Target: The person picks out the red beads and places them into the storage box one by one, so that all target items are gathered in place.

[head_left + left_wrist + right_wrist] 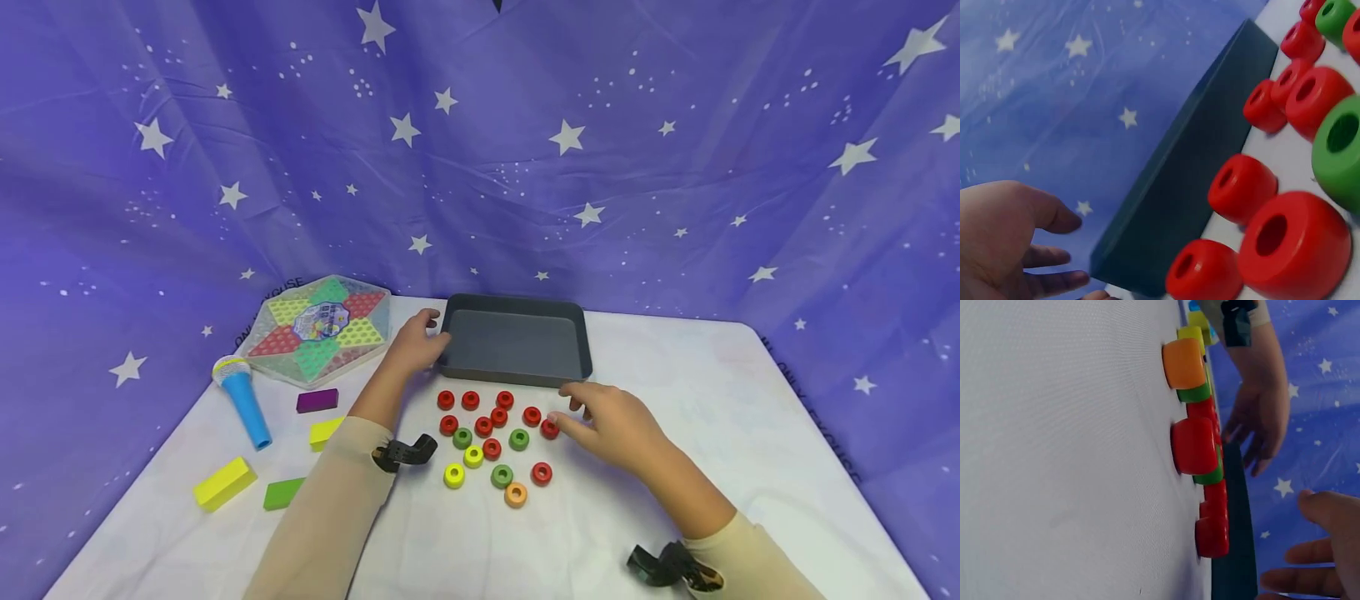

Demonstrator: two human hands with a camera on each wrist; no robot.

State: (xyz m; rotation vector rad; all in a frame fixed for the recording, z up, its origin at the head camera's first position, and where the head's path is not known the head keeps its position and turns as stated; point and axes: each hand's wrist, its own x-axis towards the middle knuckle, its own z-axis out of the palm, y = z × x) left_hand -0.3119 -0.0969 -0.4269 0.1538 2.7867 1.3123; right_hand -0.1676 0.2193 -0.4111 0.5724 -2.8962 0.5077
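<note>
A dark grey rectangular tray (516, 343) lies at the back middle of the table. My left hand (416, 343) is at its left side, fingers loosely bent and holding nothing, with the thumb right at the tray's edge. Near the tray's front right corner hovers my right hand (618, 427), thumb and fingers apart, with no object between them. Closest to its thumb is a red ring-shaped bead (550, 429). Many more chunky beads with holes are scattered in front of the tray: mostly red, plus green beads (519, 439), yellow beads (453, 476) and an orange bead (515, 495).
On the left lie a boxed star-patterned board game (321, 325), a blue toy microphone (246, 404), a purple block (317, 401), yellow blocks (225, 483) and a green block (282, 494). A purple starry curtain (495, 167) hangs behind the white-covered table (690, 383).
</note>
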